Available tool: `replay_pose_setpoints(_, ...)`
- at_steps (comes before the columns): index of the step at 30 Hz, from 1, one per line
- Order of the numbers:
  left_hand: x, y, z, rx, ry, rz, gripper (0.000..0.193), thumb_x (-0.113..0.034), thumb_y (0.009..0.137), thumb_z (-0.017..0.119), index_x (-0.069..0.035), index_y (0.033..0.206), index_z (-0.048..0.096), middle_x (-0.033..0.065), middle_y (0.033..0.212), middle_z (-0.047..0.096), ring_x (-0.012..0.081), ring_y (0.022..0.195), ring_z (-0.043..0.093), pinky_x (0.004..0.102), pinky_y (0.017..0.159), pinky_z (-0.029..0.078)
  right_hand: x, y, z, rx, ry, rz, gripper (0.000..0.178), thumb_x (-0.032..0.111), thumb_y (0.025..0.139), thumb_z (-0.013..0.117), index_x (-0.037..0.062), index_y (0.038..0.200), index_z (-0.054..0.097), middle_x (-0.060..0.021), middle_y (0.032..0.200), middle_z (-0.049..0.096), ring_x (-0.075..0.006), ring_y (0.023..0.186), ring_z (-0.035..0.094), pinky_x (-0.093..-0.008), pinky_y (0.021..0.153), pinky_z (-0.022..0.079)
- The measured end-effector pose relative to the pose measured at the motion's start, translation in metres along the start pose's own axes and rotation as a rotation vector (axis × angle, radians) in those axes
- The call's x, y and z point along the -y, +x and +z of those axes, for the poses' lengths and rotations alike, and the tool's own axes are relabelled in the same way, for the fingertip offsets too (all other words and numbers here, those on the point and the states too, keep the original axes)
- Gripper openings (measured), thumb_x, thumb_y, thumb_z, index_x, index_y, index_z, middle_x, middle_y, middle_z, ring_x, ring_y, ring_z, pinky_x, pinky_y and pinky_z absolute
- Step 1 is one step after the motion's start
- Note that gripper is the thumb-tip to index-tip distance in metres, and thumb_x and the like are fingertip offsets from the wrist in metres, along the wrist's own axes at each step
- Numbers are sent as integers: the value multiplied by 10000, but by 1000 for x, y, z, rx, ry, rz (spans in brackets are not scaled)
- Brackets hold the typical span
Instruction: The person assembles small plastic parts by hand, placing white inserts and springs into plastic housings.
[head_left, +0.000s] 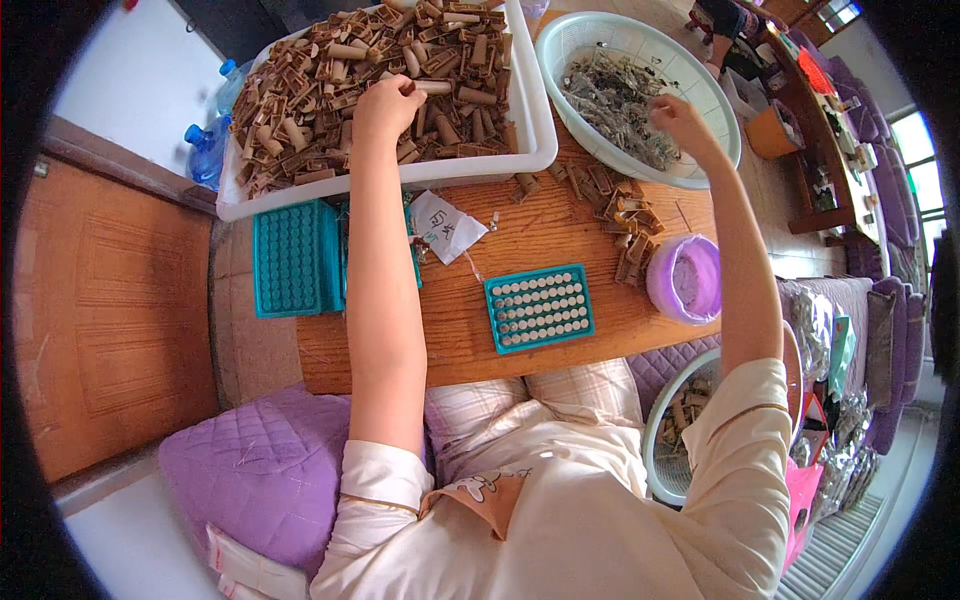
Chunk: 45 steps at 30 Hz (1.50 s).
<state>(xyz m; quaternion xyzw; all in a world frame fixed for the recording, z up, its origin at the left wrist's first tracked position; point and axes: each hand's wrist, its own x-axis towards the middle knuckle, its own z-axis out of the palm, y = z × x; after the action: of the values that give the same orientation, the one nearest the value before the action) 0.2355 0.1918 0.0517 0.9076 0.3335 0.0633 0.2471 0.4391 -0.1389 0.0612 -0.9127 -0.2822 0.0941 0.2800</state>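
My left hand [386, 110] reaches over a big white tray [545, 140] heaped with brown plastic half-tube pieces. Its fingers are closed on the end of one light brown plastic piece [434, 88]. Over a pale green mesh basket [722, 150] is my right hand [684, 126], its fingertips smeared by motion. Whether they grip anything I cannot make out. Inside that basket lies a tangled pile of small metal parts [615, 100]. Closer to me on the wooden table, a teal tray [540, 343] carries rows of small round whitish discs.
Several brown pieces [625, 215] lie loose beside a purple tub [690, 278]. At left are stacked teal trays [295, 260] and a scrap of white paper [448, 226] with writing. Another basket [665, 450] stands by my right side. Blue water bottles [207, 150] stand beyond the left edge.
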Motion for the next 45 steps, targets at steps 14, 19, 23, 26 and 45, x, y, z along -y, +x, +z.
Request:
replay_pose_setpoints(14,-59,-165,34,212,-1739,455,180,-230,828,396,-56,808,438,40,649,469,165,624,523,225,454,407,98,-175,-35,39,1339,-234,173,139,853,429,21,979,442,-70,867,509,-180,854,518,-307,764,421)
replay_pose_setpoints(19,-86,-241,73,754,-2222,136,143,-156,773,469,-40,818,400,91,727,508,288,797,575,368,641,519,112,-222,1,58,1447,-129,165,122,846,444,9,966,436,-72,848,501,-180,812,516,-309,741,426)
replay_pose_setpoints(23,-82,-258,97,905,-2369,-25,130,-110,756,478,-47,828,389,100,779,491,254,732,576,346,654,512,114,-244,18,66,1503,-31,147,118,842,453,17,947,441,-65,830,499,-165,799,512,-291,725,423)
replay_pose_setpoints(26,-83,-265,91,958,-2366,-121,127,-94,756,467,-58,843,382,81,739,459,211,657,549,314,631,500,111,-253,26,90,1518,26,147,130,825,491,35,929,451,-49,818,504,-152,771,517,-253,684,423)
replay_pose_setpoints(45,-71,-277,65,372,-1546,171,360,-278,704,663,-76,955,502,-9,797,488,38,687,467,146,564,388,122,-290,39,350,1125,-104,185,103,742,616,8,822,479,-50,769,519,-123,732,520,-252,663,426)
